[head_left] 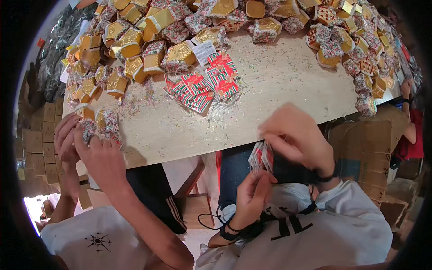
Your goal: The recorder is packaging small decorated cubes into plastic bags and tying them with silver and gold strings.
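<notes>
Upright over my lap, just off the table edge, is a small bundle of red-and-white tags (pixel 261 158) that looks wrapped in clear plastic. My left hand (pixel 253 194) pinches its lower end between thumb and fingers. At the bundle's upper end my right hand (pixel 299 137) has its fingers drawn together, slightly blurred; what they pinch is too small to make out. Ahead on the table lie striped red, green and white tags (pixel 194 92) with thin loose strings, plus a small white printed slip (pixel 205 53).
Many gold house-shaped ornaments (pixel 182 55) with sprinkle-covered roofs are heaped along the table's (pixel 288 81) far side. At left, a co-worker's hands (pixel 101 155) handle similar ornaments. Loose sprinkles are scattered about. Cardboard boxes (pixel 360 153) stand at right; another person's arm (pixel 407 108) shows beyond.
</notes>
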Motion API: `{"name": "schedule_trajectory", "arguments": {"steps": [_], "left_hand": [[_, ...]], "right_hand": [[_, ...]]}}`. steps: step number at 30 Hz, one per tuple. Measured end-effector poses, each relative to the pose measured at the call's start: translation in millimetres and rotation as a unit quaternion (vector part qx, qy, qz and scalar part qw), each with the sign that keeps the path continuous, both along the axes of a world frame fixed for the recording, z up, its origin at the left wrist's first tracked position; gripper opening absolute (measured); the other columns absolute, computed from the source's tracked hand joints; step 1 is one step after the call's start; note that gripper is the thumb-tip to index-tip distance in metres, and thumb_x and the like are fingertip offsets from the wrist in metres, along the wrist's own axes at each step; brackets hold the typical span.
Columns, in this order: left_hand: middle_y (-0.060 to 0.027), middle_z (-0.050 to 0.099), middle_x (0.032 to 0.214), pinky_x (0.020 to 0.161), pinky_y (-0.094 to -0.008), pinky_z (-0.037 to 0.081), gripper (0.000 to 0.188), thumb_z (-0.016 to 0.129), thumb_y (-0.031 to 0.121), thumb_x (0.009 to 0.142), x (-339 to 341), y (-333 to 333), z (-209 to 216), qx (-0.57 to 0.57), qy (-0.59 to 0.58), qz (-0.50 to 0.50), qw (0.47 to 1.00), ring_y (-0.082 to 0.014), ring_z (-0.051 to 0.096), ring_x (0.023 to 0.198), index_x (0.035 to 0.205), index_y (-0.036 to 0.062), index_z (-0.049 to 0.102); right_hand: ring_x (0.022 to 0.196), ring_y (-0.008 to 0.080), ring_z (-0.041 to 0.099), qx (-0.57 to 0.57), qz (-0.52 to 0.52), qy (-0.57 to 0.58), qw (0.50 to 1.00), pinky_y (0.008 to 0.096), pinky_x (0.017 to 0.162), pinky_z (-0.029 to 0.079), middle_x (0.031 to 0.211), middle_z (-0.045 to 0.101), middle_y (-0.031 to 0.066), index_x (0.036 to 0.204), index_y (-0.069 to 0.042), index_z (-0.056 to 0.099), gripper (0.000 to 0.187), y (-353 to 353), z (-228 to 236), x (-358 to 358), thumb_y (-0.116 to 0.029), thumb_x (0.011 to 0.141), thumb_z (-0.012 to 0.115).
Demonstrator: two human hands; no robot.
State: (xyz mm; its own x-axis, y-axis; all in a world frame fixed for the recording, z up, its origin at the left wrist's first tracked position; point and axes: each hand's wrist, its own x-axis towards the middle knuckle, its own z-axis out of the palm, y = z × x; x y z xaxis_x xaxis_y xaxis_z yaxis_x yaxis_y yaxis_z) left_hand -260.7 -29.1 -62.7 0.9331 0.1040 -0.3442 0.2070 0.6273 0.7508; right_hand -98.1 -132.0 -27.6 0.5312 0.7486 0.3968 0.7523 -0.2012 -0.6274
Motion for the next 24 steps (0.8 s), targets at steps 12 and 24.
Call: {"name": "schedule_trajectory", "arguments": {"steps": [12, 24], "left_hand": [[0.0032, 0.038, 0.056, 0.047, -0.0211, 0.026, 0.027, 0.043, 0.022, 0.097, 7, 1, 0, 0.073, 0.036, 0.044, 0.996, -0.0039, 0.031, 0.049, 0.088, 0.0, 0.054], [0.0032, 0.038, 0.056, 0.048, -0.0207, 0.027, 0.026, 0.043, 0.022, 0.097, 9, -2, 1, 0.091, 0.045, 0.05, 0.994, -0.0048, 0.033, 0.051, 0.086, 0.0012, 0.054]], "right_hand": [[0.09, 0.0282, 0.049, -0.132, -0.119, -0.175, 0.968, 0.0387, 0.079, 0.041, 0.097, 0.055, 0.0059, 0.104, -0.007, 0.059, 0.035, 14, -29, 25, -0.027, 0.076, 0.066], [0.095, 0.0262, 0.048, -0.133, -0.06, -0.139, 0.979, 0.0369, 0.082, 0.041, 0.099, 0.054, 0.0061, 0.11, -0.007, 0.059, 0.045, -24, -29, 1, -0.023, 0.07, 0.07]]}}
